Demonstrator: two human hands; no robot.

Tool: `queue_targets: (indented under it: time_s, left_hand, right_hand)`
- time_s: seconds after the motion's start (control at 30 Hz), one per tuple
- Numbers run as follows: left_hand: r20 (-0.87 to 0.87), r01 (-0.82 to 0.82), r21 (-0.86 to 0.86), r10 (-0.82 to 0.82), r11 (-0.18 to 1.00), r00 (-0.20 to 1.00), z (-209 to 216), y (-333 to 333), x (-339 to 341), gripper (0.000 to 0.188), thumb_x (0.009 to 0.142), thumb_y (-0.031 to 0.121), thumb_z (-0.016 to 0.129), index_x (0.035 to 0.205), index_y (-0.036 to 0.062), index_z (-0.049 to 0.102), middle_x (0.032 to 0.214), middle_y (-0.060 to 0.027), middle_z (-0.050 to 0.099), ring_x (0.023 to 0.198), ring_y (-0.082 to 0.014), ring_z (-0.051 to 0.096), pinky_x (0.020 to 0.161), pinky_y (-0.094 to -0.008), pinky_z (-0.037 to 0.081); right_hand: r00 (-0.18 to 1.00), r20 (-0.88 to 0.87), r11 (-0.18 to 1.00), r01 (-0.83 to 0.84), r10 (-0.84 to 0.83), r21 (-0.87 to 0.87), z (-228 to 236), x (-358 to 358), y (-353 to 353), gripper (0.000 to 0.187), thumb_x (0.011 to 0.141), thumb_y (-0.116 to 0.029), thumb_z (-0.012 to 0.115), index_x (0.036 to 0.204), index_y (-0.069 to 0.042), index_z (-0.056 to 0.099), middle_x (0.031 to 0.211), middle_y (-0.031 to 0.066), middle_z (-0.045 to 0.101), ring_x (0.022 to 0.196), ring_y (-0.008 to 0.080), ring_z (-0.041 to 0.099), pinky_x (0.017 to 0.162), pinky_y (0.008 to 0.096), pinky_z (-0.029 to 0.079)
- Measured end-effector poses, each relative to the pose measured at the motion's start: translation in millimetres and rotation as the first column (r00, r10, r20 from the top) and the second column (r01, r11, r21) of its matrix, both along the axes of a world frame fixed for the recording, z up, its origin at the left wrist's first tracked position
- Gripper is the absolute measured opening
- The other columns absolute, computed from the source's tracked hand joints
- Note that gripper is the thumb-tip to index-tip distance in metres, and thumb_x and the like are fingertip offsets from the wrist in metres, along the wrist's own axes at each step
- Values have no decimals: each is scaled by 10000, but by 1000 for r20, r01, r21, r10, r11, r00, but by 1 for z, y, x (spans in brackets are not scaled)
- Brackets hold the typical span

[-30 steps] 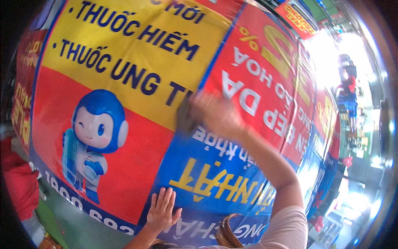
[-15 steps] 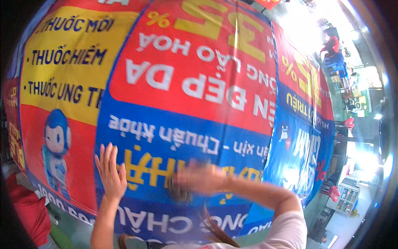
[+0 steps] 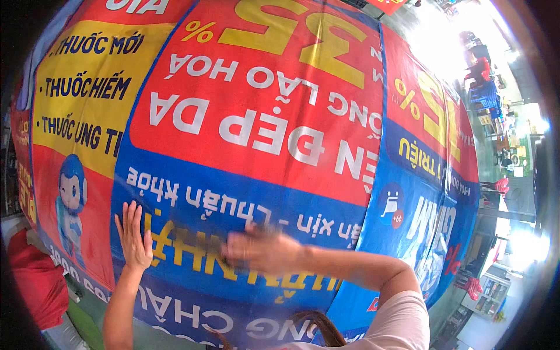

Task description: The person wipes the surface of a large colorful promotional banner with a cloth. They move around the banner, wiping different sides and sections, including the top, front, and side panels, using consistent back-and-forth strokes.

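A large printed banner (image 3: 256,166), in red, blue and yellow panels with big lettering, is spread out under both my hands. My left hand (image 3: 135,236) lies on its blue part, fingers stretched out and palm down. To the right of it, my right hand (image 3: 262,251) is over the yellow lettering, smeared by motion. A dark blurred thing (image 3: 201,240) shows at its fingers, too smeared to name. Seams or folds run down the banner, and its right-hand section (image 3: 408,204) looks like a separate strip.
Red cloth (image 3: 38,280) is bunched at the lower left, beside the banner's edge. At the right are a white cabinet with glass doors (image 3: 487,294), pink-red bags (image 3: 469,286) and a stack of blue things (image 3: 485,96). Farther back, a person in red (image 3: 479,67) shows small.
My right hand has swept a little left and the dark thing shows farther left and higher. My left hand still lies flat. The whole view has shifted slightly over the banner.
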State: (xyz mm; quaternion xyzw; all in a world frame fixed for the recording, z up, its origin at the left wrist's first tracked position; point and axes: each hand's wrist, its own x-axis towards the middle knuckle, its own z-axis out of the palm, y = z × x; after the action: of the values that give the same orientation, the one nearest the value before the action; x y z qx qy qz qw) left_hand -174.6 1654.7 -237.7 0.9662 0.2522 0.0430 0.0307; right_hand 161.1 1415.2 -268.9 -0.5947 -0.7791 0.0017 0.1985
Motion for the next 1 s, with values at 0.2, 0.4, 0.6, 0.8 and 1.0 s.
queue_targets:
  time_s: [0.2,0.4,0.6,0.8,1.0]
  left_hand:
    - [-37,-17,-65,15,998,999,1,3,-4,555,956,283,398,1460,61,337,1528,-144,331,1448,-351,232,1175,-562,78]
    - [-73,-33,-98,26,995,997,5,3,-4,565,932,242,422,1447,22,352,1521,-170,335,1443,-377,233,1170,-566,80]
    - [-20,-11,-59,10,998,1000,4,4,0,556,941,253,418,1448,35,353,1519,-158,345,1444,-360,240,1175,-555,87]
    - [-21,-9,-52,8,999,1000,1,4,-5,546,952,263,391,1449,39,355,1523,-152,340,1449,-340,236,1180,-541,97]
    - [-53,-13,-34,11,999,999,1,3,-3,539,959,260,383,1450,39,356,1522,-155,342,1445,-338,248,1177,-536,104]
  right_hand:
    - [941,212,957,282,-262,-67,3,193,124,478,904,-198,544,1375,-173,468,1396,104,501,1253,285,517,1007,472,450]
    - [772,-34,752,607,-635,-258,9,236,144,495,939,-254,468,1405,-89,451,1493,121,398,1358,314,398,1093,440,370]
    - [960,-270,900,-180,73,-398,-2,26,-55,483,919,-252,535,1392,-167,481,1429,96,478,1359,246,417,1146,504,292]
    - [808,227,815,573,-544,-83,24,277,30,487,958,-216,445,1440,-163,407,1477,103,416,1381,284,370,1132,446,319]
    - [749,285,743,651,-598,-153,21,186,11,587,906,-221,498,1471,-152,358,1521,117,356,1424,261,289,1162,440,197]
